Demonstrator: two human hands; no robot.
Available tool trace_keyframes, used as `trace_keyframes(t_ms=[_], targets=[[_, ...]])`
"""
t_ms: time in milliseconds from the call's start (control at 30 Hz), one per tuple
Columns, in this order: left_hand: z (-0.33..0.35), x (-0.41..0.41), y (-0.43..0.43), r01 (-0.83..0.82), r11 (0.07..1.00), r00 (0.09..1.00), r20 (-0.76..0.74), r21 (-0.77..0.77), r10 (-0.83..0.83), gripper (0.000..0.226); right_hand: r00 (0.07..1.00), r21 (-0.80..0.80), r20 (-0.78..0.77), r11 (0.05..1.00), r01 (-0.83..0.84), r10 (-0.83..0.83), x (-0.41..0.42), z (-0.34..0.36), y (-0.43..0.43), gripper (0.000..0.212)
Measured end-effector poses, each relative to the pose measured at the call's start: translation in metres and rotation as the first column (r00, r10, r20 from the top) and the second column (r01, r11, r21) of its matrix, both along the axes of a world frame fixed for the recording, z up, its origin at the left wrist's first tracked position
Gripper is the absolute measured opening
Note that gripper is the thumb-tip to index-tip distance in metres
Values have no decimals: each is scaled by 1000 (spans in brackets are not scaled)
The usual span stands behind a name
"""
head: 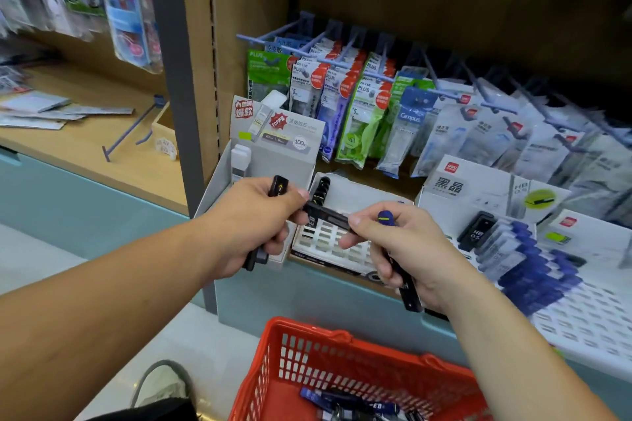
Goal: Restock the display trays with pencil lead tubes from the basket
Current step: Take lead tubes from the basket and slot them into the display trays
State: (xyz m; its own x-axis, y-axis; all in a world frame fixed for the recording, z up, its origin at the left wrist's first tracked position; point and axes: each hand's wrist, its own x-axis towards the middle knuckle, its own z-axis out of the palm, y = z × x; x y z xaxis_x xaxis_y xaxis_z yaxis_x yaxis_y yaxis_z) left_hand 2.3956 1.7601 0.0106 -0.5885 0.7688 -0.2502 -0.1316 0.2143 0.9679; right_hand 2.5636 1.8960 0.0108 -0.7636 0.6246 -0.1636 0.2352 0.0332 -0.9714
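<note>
My left hand (254,219) grips black pencil lead tubes (279,185), one end sticking up past the thumb and another below the palm. My right hand (396,246) holds several tubes too: a blue-capped one (386,216) on top and a black one (410,296) below the palm. A black tube (330,215) spans between both hands, pinched at each end. Under the hands lies a white slotted display tray (328,243) with a few black tubes (321,189) at its back. The red basket (297,355) below holds blue tubes (345,402).
To the right a larger white tray (588,314) holds rows of blue-capped tubes (523,260) behind a printed display card (475,188). A grey display box (273,143) stands at the left. Hanging packets (342,96) fill hooks above. A wooden shelf (85,133) lies to the left.
</note>
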Motion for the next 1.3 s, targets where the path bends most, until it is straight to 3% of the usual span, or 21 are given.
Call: trace_keyframes(t_ms=[67,200,400,467,600,733,900,1000,1133,1300], targets=[[4,10,8,22,999,1000,-2,27,-22,13,998,6,56,999,-38,37,11,1,0,27],[9,42,27,148,989,977,-161,23,-143,12,999,35,-8,999,40,-40,33,-2,5,12],[10,74,57,198,977,972,-142,75,-186,11,979,-2,-154,991,131,-130,63,-7,16,41],[5,76,61,230,973,963,-152,30,-223,6,966,-53,-198,986,160,-167,66,-8,18,35],[-7,74,63,290,952,952,-70,-95,-297,35,923,-209,-231,942,263,-309,61,-7,23,15],[0,75,63,200,980,961,194,1,-196,39,919,-253,-170,917,309,-356,52,-10,23,10],[11,68,63,-7,994,906,422,111,-41,35,969,-281,-100,940,192,-227,42,-11,5,16],[13,68,64,-50,991,885,465,128,-15,37,987,-297,-82,949,106,-136,38,-15,-3,10],[11,68,63,-111,985,885,463,131,38,37,984,-394,-166,919,-2,-69,32,-17,-11,24],[9,65,63,-205,964,908,401,172,122,36,989,-272,-90,959,85,-113,26,-20,-17,33]])
